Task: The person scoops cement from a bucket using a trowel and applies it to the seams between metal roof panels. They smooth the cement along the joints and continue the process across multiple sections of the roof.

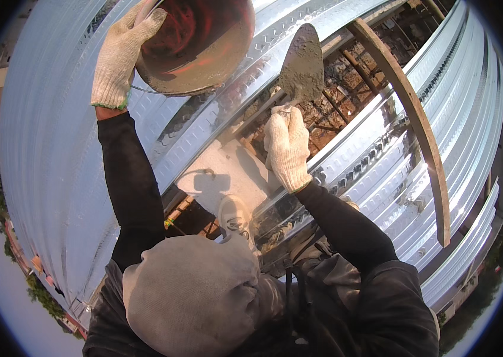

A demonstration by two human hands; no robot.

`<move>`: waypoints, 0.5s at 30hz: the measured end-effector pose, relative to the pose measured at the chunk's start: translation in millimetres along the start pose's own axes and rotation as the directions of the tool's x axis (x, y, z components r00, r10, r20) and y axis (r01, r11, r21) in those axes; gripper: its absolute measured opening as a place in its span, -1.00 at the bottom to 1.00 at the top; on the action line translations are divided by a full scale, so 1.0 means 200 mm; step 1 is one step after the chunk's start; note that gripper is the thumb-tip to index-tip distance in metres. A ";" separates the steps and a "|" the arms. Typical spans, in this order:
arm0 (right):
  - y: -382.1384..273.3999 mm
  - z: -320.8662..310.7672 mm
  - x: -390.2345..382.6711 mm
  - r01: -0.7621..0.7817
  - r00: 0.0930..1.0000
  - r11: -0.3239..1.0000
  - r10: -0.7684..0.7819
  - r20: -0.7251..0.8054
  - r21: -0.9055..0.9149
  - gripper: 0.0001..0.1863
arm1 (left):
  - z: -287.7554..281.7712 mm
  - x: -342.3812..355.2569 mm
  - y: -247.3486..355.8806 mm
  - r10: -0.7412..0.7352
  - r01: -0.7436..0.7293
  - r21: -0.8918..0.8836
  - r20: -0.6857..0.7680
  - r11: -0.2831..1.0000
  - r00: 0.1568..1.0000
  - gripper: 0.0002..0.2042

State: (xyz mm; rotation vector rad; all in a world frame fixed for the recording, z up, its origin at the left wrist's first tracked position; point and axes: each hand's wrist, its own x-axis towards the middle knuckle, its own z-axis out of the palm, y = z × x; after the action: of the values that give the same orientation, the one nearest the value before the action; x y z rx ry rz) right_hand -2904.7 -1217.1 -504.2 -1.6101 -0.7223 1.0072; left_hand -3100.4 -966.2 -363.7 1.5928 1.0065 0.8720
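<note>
My left hand, in a white knitted glove, grips the rim of a bucket at the top of the view. The bucket is tilted so that its reddish inside shows, smeared with wet grey-brown mortar. In my right hand, gloved the same way, is the handle of a pointed trowel. Mortar coats the trowel's blade, which points away from me. The blade is to the right of the bucket and apart from it, over a gap between metal sheets.
Ribbed metal decking sheets spread on both sides. A curved-looking wooden plank lies across the right ones. Between the sheets, an opening shows poles and brown ground far below. My shoe rests by a pale concrete strip.
</note>
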 end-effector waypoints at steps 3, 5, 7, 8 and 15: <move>-0.22 -0.01 0.33 0.453 0.891 0.704 -0.342 0.297 -0.548 -0.72 | -0.01 -0.01 0.03 0.003 -0.003 -0.001 0.049 1.000 0.999 -0.42; -0.37 0.00 0.54 0.575 0.818 0.474 -0.345 0.460 -0.667 -0.69 | -0.02 -0.01 0.04 0.007 -0.007 0.003 0.105 1.000 0.994 -0.42; -0.33 -0.04 0.75 0.728 0.679 0.296 -0.439 0.589 -0.618 -0.68 | 0.01 0.06 0.06 0.045 -0.040 -0.030 0.198 0.999 0.979 -0.42; -0.39 0.03 0.77 0.727 0.686 0.257 -0.319 0.654 -0.637 -0.68 | 0.00 0.09 0.07 0.054 -0.047 -0.037 0.246 0.998 0.968 -0.42; -0.76 0.29 0.85 0.761 0.448 -0.076 -0.656 0.607 -0.644 -0.79 | -0.12 0.27 0.18 0.099 -0.144 0.054 0.489 0.988 0.867 -0.42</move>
State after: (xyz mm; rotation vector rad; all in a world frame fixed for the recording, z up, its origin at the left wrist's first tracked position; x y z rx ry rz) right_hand -2872.6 -1006.7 -406.0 -1.5196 -2.2199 -0.3080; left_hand -3094.2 -913.0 -320.0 1.8454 0.5945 0.4685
